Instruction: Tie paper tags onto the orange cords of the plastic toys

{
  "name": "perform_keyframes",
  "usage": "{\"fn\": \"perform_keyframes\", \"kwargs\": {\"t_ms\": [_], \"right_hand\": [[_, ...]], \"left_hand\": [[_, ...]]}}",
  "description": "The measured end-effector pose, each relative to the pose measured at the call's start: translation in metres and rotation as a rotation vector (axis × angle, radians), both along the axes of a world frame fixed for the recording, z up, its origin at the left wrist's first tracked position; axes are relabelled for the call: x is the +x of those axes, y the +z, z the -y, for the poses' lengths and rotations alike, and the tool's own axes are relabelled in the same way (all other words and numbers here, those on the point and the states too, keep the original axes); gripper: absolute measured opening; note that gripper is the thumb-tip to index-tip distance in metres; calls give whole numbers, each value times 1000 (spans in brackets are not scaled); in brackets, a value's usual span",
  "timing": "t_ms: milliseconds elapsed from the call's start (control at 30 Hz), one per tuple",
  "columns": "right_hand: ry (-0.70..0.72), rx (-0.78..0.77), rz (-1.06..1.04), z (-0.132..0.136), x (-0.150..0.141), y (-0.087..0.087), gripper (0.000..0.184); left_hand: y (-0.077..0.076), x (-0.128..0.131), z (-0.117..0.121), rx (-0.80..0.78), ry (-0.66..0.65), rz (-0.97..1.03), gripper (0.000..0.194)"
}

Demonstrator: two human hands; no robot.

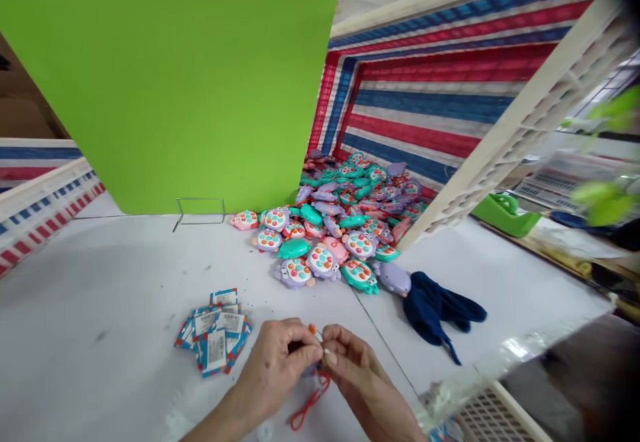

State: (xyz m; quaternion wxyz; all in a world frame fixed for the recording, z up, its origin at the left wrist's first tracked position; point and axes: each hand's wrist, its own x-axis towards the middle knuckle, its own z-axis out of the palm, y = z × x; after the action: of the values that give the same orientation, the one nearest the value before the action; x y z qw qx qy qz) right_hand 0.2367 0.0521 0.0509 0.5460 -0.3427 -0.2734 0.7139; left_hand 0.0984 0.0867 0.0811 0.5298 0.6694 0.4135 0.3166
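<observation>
Observed left hand (280, 362) and right hand (355, 369) nearly meeting above the white tabletop (120, 315), thumbs and fingertips pinched narrow on a small white piece (319, 339), largely covered by the fingers; cannot tell its full shape. Noted just below the grip, nearer the wearer, a looped red cord (313, 402). Found left of the grip, near, a loose stack of barcoded cards (216, 349). Recorded beyond the grip a heap of animal-shaped toys (324, 261) in purple, teal and pink, reaching back into a stripe-lined crate (430, 109). Logged right of the grip, well apart, a crumpled dark blue cloth (425, 305) beside the heap's nearest purple toy (395, 278).
</observation>
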Motion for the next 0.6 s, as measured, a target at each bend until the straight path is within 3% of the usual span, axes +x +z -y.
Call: {"fn": "perform_keyframes", "kwargs": {"t_ms": [100,267,333,600], "right_hand": [[7,-12,46,1,-2,-2,19],[-65,86,473,3,-3,-6,28],[-62,122,552,3,-4,-7,31],[131,-46,133,4,-9,-4,30]], "left_hand": [[1,-2,1,31,-16,-29,15],[-1,-5,4,-8,-8,-31,15],[-2,-5,4,-47,6,-3,15],[2,-10,5,99,1,-110,17]]}}
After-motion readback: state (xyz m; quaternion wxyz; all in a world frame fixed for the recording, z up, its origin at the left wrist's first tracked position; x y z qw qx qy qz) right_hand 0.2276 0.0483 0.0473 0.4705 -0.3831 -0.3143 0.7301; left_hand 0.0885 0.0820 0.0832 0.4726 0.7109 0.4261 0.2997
